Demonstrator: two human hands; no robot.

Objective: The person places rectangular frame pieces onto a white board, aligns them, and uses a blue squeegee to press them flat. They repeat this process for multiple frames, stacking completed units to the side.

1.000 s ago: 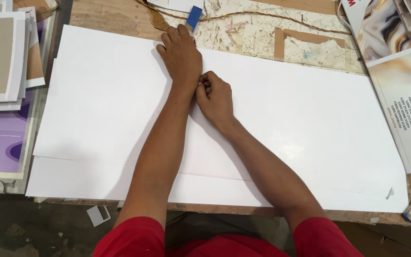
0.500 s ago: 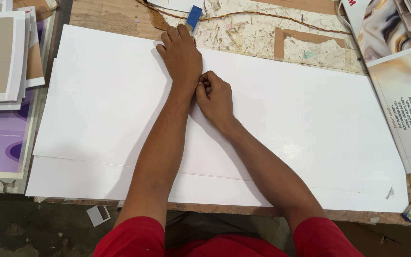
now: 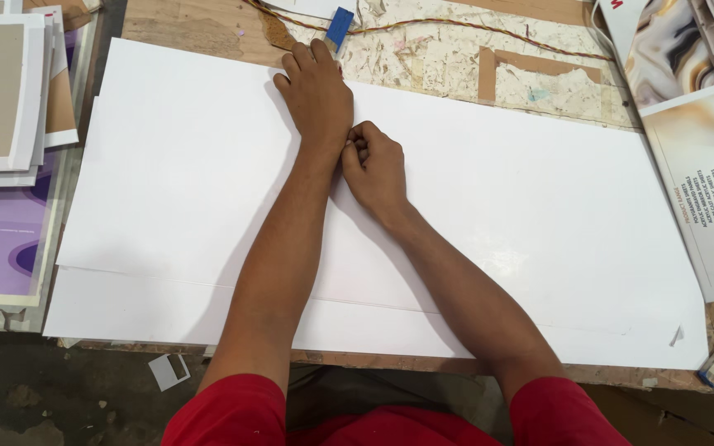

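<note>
Pressing flat on the large white sheet (image 3: pixel 167 165), left hand (image 3: pixel 317 95) spread open, palm down, fingers reaching to the far edge; nothing held in that grip, only the paper pinned under it. Curled just beside the left wrist, right hand (image 3: pixel 376 165) closed into a loose fist, fingertips pinched together on the sheet; cannot tell whether anything small sits inside that grip. Spread under both hands and across most of the worktop (image 3: pixel 423 58), white sheet lying over a second white sheet (image 3: pixel 126 310), whose near edge shows as a strip toward the body; top sheet lying flat, so by the look of it smoothing at mid-sheet under way, the outer stretches to either side not yet touched. Beyond the left fingertips, small blue piece (image 3: pixel 340 25) and twisted cord (image 3: pixel 456 29). Far left of the hands, stacked boards (image 3: pixel 2 91); far right, printed sheets (image 3: pixel 704 165). No containers in view.
</note>
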